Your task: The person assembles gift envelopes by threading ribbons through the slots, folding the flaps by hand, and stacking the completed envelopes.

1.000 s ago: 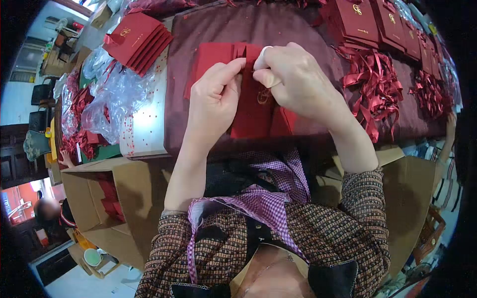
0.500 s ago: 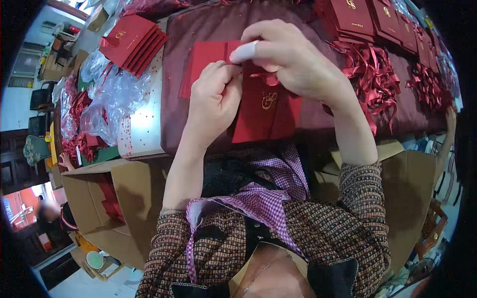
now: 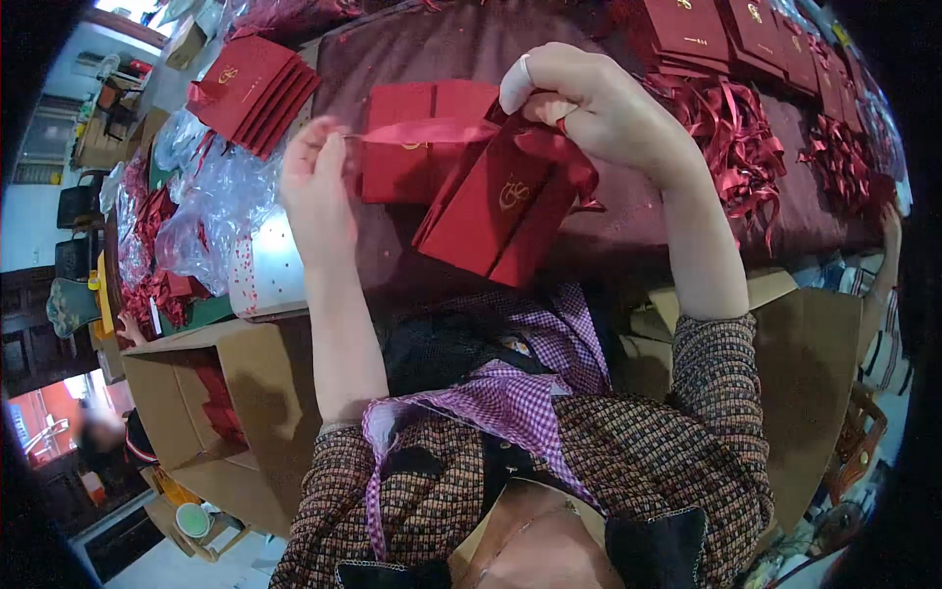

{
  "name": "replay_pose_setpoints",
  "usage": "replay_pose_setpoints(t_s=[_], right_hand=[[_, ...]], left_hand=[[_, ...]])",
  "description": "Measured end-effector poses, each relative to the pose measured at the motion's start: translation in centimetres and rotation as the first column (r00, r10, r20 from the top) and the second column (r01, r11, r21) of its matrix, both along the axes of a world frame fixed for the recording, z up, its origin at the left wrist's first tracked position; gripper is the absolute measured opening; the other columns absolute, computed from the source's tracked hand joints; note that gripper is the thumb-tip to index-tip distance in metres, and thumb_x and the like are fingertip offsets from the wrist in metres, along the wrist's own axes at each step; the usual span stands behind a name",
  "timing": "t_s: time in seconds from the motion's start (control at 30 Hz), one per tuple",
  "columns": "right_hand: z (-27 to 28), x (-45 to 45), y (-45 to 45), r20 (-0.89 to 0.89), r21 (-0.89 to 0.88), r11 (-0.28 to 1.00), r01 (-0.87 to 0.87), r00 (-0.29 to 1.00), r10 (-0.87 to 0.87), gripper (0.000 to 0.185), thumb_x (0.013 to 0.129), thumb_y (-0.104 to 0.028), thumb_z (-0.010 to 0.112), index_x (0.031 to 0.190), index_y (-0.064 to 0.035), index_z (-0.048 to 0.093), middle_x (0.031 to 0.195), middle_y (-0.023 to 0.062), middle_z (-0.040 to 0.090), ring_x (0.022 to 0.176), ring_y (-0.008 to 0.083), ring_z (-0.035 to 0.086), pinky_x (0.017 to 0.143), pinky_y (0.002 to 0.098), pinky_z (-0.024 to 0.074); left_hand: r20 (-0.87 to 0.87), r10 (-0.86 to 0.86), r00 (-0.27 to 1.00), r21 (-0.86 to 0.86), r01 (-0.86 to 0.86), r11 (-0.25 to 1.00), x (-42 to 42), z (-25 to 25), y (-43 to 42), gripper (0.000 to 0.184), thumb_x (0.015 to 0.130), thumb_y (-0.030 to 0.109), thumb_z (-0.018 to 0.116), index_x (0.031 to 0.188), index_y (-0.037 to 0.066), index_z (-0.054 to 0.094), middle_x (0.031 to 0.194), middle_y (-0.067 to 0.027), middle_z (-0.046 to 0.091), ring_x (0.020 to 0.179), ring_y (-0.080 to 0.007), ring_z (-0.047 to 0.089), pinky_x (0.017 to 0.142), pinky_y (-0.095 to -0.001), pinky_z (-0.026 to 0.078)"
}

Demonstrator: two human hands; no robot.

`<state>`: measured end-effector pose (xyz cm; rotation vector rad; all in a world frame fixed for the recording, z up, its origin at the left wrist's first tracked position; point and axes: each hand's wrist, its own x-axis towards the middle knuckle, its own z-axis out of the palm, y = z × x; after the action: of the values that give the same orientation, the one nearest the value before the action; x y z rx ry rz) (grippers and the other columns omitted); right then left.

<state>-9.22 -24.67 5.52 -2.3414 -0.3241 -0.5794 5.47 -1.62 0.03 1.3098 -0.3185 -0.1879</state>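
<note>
Above the table, a red gift bag (image 3: 505,201) with gold lettering hangs tilted below my right hand (image 3: 589,113). The right fingers are closed at its top edge, and a loop of red ribbon lies beside them. My left hand (image 3: 319,182) pinches the far end of a red ribbon (image 3: 422,133), stretched taut leftward from the bag's top. Another red bag (image 3: 397,172) lies flat on the table under that ribbon. Where the ribbon meets the bag is partly hidden by my right fingers.
A dark red cloth (image 3: 383,250) covers the table. Stacked red bags (image 3: 260,88) and clear plastic (image 3: 216,216) lie left; loose ribbons (image 3: 731,157) and more bags (image 3: 687,34) lie right. Cardboard boxes (image 3: 260,383) stand near me. Another person's hand (image 3: 891,231) is at the right edge.
My left hand has moved left, away from the right hand, drawing the ribbon out straight. The bag has lifted and tilted, uncovering more of the bag beneath.
</note>
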Motion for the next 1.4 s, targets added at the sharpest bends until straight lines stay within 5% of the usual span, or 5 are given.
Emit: replay_pose_setpoints(t_s=[0.1, 0.5, 0.83, 1.27, 1.4], right_hand=[[-0.3, 0.5, -0.3, -0.064, 0.103, 0.995, -0.012, 0.998, 0.019, 0.014, 0.08, 0.008, 0.055, 0.091, 0.0004, 0.06, 0.083, 0.0061, 0.061, 0.079, 0.0169, 0.059, 0.073, 0.0279, 0.0477], [-3.0, 0.3, 0.0, -0.176, 0.504, 0.829, 0.243, 0.968, -0.177, 0.025, 0.085, -0.006, 0.061, 0.111, -0.0049, 0.059, 0.081, 0.0064, 0.064, 0.074, 0.0117, 0.058, 0.07, 0.0278, 0.0483], [-7.2, -6.2, -0.9, -0.265, -0.112, 0.965, 0.237, 0.929, -0.259, 0.018, 0.079, -0.006, 0.067, 0.092, 0.0013, 0.057, 0.083, 0.0094, 0.06, 0.08, 0.0174, 0.058, 0.072, 0.0311, 0.0465], [-4.5, -8.4, -2.0, 0.009, 0.964, 0.255, -0.08, 0.963, 0.269, 0.028, 0.088, -0.011, 0.065, 0.112, 0.0031, 0.062, 0.1, 0.0066, 0.065, 0.079, 0.0113, 0.061, 0.074, 0.0265, 0.0513], [-4.6, -7.8, -0.5, 0.021, 0.887, 0.456, -0.068, 0.994, 0.106, 0.036, 0.083, -0.01, 0.071, 0.114, 0.0041, 0.06, 0.101, 0.0081, 0.066, 0.08, 0.0139, 0.062, 0.076, 0.0302, 0.0538]], left_hand=[[0.455, -0.023, 0.89, 0.349, -0.155, 0.924, -2.2, 1.6, 0.9, 0.013, 0.089, 0.007, 0.062, 0.099, 0.0, 0.064, 0.091, -0.0049, 0.061, 0.082, -0.0114, 0.056, 0.077, -0.0245, 0.045], [0.62, -0.349, 0.702, 0.616, -0.16, 0.772, -4.7, 0.4, -0.3, 0.014, 0.079, 0.009, 0.07, 0.083, -0.002, 0.064, 0.083, -0.0123, 0.056, 0.077, -0.0271, 0.057, 0.068, -0.0361, 0.045], [0.474, -0.341, 0.812, 0.641, -0.052, 0.766, -3.6, -0.4, -0.3, 0.013, 0.08, 0.009, 0.07, 0.084, -0.002, 0.065, 0.081, -0.0114, 0.055, 0.07, -0.0228, 0.055, 0.063, -0.033, 0.045], [0.358, -0.269, 0.894, 0.645, -0.029, 0.763, -3.5, 0.1, -1.7, 0.014, 0.081, 0.01, 0.068, 0.085, -0.003, 0.064, 0.079, -0.0106, 0.059, 0.066, -0.0202, 0.057, 0.063, -0.0321, 0.046], [0.265, -0.232, 0.936, 0.574, 0.04, 0.818, -3.2, -0.4, -1.7, 0.013, 0.083, 0.008, 0.066, 0.087, -0.004, 0.064, 0.081, -0.0097, 0.06, 0.07, -0.0169, 0.057, 0.065, -0.0304, 0.046]])
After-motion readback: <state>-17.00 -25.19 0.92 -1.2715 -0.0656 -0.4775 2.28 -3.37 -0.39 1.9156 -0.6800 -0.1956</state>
